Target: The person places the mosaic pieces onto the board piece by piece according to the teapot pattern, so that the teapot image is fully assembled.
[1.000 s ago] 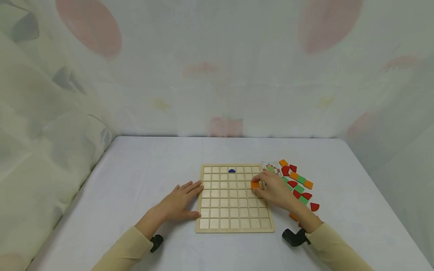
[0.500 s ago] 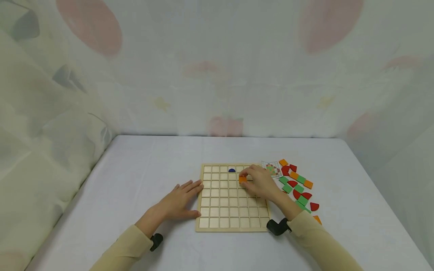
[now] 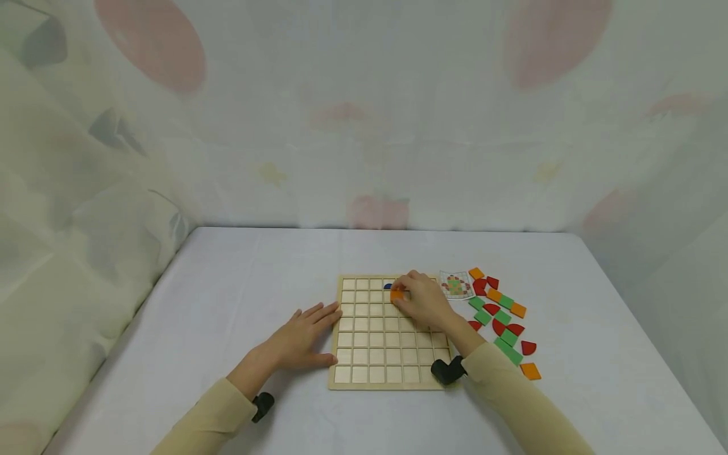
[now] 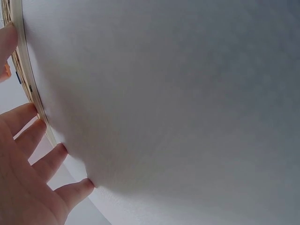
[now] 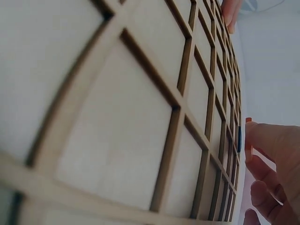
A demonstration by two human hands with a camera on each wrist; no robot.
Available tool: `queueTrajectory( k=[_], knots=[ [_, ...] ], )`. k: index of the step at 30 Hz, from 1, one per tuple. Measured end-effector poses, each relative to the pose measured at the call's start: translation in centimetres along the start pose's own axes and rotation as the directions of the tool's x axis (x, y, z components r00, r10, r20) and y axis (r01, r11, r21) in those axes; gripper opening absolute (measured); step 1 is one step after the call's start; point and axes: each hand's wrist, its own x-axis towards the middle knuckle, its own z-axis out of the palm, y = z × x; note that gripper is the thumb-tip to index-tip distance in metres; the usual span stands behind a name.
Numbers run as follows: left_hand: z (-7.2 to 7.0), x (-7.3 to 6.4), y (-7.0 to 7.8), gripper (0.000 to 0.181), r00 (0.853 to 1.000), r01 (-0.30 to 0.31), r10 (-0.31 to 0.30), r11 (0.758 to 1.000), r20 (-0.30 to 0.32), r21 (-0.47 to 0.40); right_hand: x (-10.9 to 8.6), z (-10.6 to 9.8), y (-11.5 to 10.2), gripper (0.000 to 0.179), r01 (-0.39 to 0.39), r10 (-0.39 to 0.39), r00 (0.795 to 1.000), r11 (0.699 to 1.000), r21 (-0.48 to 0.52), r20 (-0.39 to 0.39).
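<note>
1. At the far left of the frame, a pale printed curtain (image 3: pixel 85 221) hangs beside a table (image 3: pixel 244 272) spread with white cloth.

2. Lower left of centre, a person's left hand (image 3: pixel 304 341) lies with fingers fanned and grasping nothing. Its thumb and some fingertips meet the side of a wooden board, as the left wrist view shows, apparently to steady it.

3. At lower centre, the board (image 3: pixel 361 341) sits flat, its raised ribs forming square cells, which look meant to keep pieces from sliding.

4. Near the middle of the board's top row, a blue half-circle (image 3: pixel 388 286) rests in a cell.

5. Just below and to the right of it, an orange square (image 3: pixel 397 296) is pinched over the board's upper part. It seems held by its edges so that its underside stays free; whether it touches the wood cannot be told.

6. Right of centre, the right hand (image 3: pixel 423 302) does the pinching, thumb and finger parted only by the piece.

7. Beside the board's upper right corner, a printed card (image 3: pixel 457 285) shows a coloured pattern on a grid, perhaps placed there for easy viewing.

8. Farther right, red pieces (image 3: pixel 528 348), green pieces (image 3: pixel 509 337) and spare orange squares (image 3: pixel 531 371) lie scattered, seemingly set within the right hand's reach.
</note>
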Motion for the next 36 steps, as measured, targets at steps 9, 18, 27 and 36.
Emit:
queueTrajectory(
  k=[9, 18, 27, 36],
  knots=[
    [0.0, 0.0, 0.0, 0.083, 1.000, -0.014, 0.014, 1.000, -0.007, -0.005, 0.6, 1.1, 0.0, 0.018, 0.020, -0.020, 1.000, 0.998, -0.054, 0.009],
    [0.0, 0.0, 0.0, 0.083, 1.000, -0.006, 0.006, 1.000, -0.005, -0.004, 0.7, 1.0, -0.3, 0.016, 0.064, -0.065, 0.998, 0.995, -0.075, -0.018],
    [-0.1, -0.1, 0.2, 0.082, 1.000, 0.001, -0.001, 1.000, -0.006, -0.007, 0.8, 1.2, -0.2, 0.017, 0.068, -0.070, 0.997, 0.994, -0.089, -0.018],
    [0.0, -0.1, 0.2, 0.082, 1.000, 0.001, -0.001, 1.000, -0.007, 0.001, 0.8, 1.2, -0.3, 0.018, 0.074, -0.077, 0.997, 0.992, -0.099, -0.019]
  ],
)
